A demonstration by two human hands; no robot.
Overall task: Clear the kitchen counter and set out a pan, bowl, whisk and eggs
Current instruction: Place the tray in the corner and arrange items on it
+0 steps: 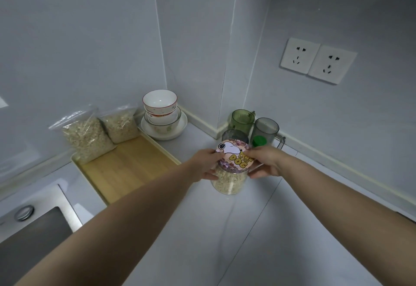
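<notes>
A small home kitchen. A white table point(270, 229) runs into a corner of pale wall panels, with a steel sink point(67, 213) at the lower left of the frame. A stack of bowls point(160, 105) sits centre back, beside zip bags of oats point(87, 137) (or a similar flake) on a wooden tray point(132, 168). Plastic mugs point(242, 120) stand in the corner, and twin wall sockets point(317, 60) are upper right.

Pale counter point(281, 229), corner section. Left: wooden tray point(126, 173) beside the sink point(40, 225). Rear: bowls point(160, 105) stacked on a plate point(177, 128). Corner: three cups point(242, 120) and a green-capped bottle point(260, 141). Centre: grain jar point(228, 181), contact with the surface unclear.
</notes>
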